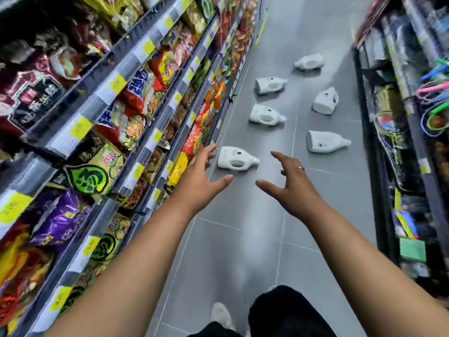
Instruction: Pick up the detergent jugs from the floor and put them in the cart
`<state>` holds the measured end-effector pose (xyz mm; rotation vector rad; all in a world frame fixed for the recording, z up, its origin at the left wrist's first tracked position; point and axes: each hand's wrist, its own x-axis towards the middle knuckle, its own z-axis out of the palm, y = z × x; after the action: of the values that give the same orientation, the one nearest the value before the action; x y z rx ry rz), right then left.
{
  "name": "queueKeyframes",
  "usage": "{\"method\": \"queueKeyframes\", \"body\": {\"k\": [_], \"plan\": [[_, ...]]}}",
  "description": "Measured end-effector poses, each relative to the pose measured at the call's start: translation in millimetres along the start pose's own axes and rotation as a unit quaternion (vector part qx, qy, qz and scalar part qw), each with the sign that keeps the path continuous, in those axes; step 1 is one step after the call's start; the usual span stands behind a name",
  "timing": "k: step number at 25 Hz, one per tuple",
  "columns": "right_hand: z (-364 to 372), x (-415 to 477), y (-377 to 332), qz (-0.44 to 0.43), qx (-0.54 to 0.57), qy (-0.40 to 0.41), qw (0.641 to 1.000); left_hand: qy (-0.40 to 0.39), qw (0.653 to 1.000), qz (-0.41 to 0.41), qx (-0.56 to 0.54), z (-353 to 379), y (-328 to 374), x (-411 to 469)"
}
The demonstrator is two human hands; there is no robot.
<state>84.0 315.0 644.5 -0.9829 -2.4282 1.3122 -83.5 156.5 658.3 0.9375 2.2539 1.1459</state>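
Open hands reach toward white detergent jugs (266,114) scattered on a supermarket aisle floor (243,239).

The left hand (201,176) and right hand (291,181) stretch forward above the grey tiles, fingers spread and relaxed, gripping nothing; a ring (300,168) shows on the right hand. Six jugs lie on their sides on the floor. The nearest jug (237,161) lies just beyond the left hand's fingertips, close to the foot of the snack shelves (97,117) on the left. Another jug (328,141) lies further right, near the dark rack (401,117). The other four are spread further down the aisle, the farthest jug (309,61) well apart from the hands. A pale shoe (221,314) and dark trousers (286,310) show at the bottom edge.
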Motion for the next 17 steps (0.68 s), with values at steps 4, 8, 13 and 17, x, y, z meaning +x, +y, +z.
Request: {"method": "queueKeyframes", "body": {"k": [4,8,13,17], "plan": [[-13.7,91.3,24.7,0.017,-0.007,-0.001,1.000,-0.016,0.999,0.000,0.034,16.6,-7.0,101.1],[-31.3,201.4,56.1,0.035,-0.014,-0.043,0.998,-0.019,0.996,-0.050,0.064,38.7,-19.6,205.7],[-45.7,323.5,80.3,0.059,-0.041,-0.083,0.994,-0.045,0.991,-0.110,0.063,53.7,-38.4,325.3],[-29.7,416.5,106.7,0.095,-0.044,-0.085,0.991,-0.080,0.985,-0.130,0.078,65.4,-74.8,421.3]]}}
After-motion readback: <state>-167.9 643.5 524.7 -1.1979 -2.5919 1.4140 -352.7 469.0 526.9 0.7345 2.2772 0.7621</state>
